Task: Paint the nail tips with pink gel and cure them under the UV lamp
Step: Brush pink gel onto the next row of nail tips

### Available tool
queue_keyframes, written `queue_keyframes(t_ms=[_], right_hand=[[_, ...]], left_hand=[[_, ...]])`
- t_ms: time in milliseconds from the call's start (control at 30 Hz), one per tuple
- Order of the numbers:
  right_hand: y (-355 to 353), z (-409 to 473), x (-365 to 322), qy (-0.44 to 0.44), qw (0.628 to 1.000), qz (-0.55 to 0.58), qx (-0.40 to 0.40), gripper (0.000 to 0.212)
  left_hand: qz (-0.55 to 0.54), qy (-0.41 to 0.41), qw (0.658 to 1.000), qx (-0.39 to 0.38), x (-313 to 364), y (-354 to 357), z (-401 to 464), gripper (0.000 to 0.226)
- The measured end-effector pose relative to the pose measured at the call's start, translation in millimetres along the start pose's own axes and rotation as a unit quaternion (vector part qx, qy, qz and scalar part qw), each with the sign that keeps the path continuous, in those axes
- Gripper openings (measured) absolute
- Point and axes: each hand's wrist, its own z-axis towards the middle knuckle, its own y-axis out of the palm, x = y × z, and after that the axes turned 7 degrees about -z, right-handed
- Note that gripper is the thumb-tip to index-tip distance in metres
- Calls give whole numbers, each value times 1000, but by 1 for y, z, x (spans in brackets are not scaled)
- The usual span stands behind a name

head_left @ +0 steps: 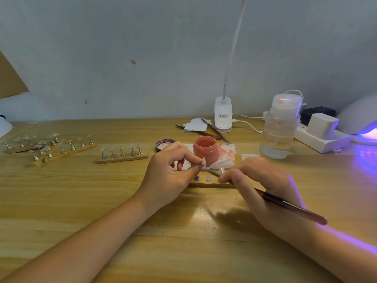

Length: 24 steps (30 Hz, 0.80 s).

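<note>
1. Your left hand (173, 170) pinches one nail tip (203, 161) in front of the open pink gel jar (205, 149); your right hand (263, 180) grips the brush (293, 208).
2. Judging by the rows of clear tips on stands (122, 153), most painting remains; the UV lamp (365, 127) glows at the right edge, cut off.
3. Your fingers hide the brush tip, so I cannot tell whether it carries gel

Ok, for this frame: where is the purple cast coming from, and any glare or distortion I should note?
Head view: violet light spills from the glowing white UV lamp at the right edge, tinting the wooden table there and the right hand holding the dark-handled brush; a white glare patch sits on the table between the forearms; wide-angle bending curves the table's far edge.
</note>
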Motion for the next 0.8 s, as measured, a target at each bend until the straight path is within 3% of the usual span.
queue_keyframes(t_ms=[300,500,800], right_hand=[[0,-2,-1,-14,1000,2,-1,43],[-3,-1,1,18,997,33,62,31],[-1,-1,1,23,999,6,44,30]], left_hand=[[-6,-7,1000,11,0,0,0,16],[-2,14,1000,8,2,0,1,11],[-32,31,999,-3,6,2,0,25]])
